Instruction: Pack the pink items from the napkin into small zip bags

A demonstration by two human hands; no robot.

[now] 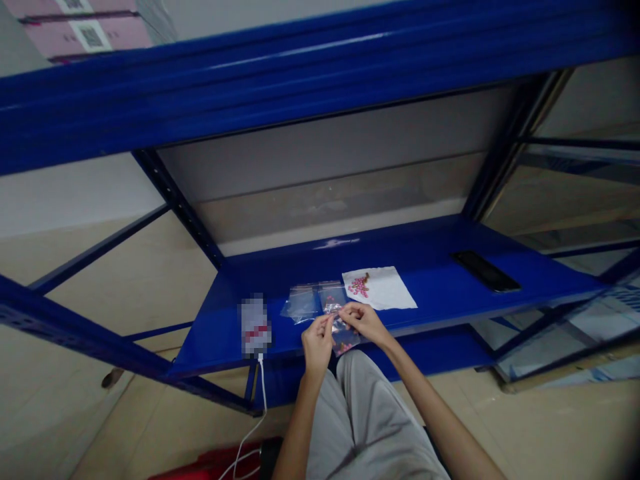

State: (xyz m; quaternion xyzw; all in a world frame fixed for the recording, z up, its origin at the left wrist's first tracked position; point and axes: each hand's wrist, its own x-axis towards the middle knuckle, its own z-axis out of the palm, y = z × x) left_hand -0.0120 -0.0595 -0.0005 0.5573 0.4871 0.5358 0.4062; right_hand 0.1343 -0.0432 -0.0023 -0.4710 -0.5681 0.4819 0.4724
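My left hand and my right hand are close together at the front edge of the blue shelf. Between them, thumbs and fingers pinch the top edge of a small clear plastic bag. Small pink pieces show in the bag's lower part, which hangs over my knees. Just beyond, a second clear bag with a few pink bits lies flat. Left of it is a flat clear bag. A sheet of white paper carries a small heap of pink and brownish pieces.
A black phone lies at the shelf's right. On the left is a blurred-out device with a white cable running down to the floor. A thick blue beam crosses above, with pink boxes on the upper level.
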